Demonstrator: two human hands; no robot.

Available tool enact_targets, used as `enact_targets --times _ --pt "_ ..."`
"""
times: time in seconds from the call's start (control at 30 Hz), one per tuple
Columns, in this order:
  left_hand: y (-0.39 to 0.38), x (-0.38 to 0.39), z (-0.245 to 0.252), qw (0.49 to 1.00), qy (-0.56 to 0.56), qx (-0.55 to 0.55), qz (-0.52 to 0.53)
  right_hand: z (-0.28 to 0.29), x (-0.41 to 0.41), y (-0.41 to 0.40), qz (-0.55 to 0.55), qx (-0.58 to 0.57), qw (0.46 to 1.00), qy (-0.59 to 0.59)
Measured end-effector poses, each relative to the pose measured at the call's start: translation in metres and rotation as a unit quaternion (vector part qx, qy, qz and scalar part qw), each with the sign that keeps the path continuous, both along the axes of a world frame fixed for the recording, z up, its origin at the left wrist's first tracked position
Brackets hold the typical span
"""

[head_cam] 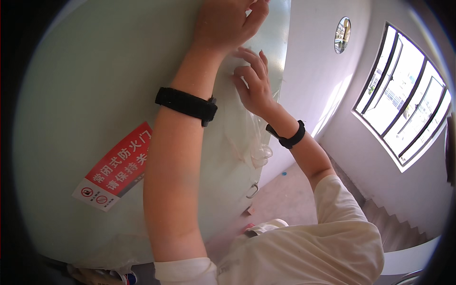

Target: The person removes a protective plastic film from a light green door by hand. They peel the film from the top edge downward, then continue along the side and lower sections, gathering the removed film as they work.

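A pale green door (89, 89) fills the left and middle of the view. My left hand (229, 23) is raised at the top edge of the picture, its fingers curled near the door's surface and partly cut off. Just below it, my right hand (254, 83) is bent towards the door, thumb and index finger close together, the other fingers spread. Crumpled clear plastic film (254, 142) hangs on the door below my right hand. Whether either hand pinches the film is not visible. Black straps circle both wrists.
A red and white sign (117, 164) with writing is on the door, partly behind my left forearm. Lower down, a metal handle (253, 191) sticks out. A barred window (402, 96) and a round opening (342, 35) are at right, above stairs (392, 226). A blue cap (284, 174) lies on the floor.
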State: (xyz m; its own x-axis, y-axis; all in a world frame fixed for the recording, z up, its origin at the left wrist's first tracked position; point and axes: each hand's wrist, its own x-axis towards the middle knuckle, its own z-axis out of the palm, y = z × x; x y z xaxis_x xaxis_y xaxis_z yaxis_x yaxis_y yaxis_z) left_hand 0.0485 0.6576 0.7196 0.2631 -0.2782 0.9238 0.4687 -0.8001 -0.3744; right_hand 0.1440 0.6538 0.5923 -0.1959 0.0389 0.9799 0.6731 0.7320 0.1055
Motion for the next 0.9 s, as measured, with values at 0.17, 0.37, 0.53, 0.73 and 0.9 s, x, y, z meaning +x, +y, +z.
enact_targets --times 0.17,0.37,0.53,0.73,0.9 --pt "0.001 0.0 0.0 1.0 0.003 -0.016 0.011 -0.025 0.005 -0.025 0.161 -0.087 0.983 -0.003" --pt "0.007 -0.001 0.0 1.0 0.013 -0.008 -0.026 -0.089 0.027 -0.061 0.292 -0.167 0.934 0.123" --pt "0.003 0.0 0.001 0.999 0.029 -0.034 -0.01 -0.136 0.05 -0.097 0.242 -0.264 0.903 0.237" --pt "0.001 -0.004 0.0 0.999 0.022 -0.032 0.002 -0.147 0.068 -0.109 0.318 -0.397 0.731 0.456" --pt "0.006 -0.005 0.001 0.999 0.033 -0.02 0.01 -0.146 0.097 -0.024 0.136 -0.351 0.832 0.407"
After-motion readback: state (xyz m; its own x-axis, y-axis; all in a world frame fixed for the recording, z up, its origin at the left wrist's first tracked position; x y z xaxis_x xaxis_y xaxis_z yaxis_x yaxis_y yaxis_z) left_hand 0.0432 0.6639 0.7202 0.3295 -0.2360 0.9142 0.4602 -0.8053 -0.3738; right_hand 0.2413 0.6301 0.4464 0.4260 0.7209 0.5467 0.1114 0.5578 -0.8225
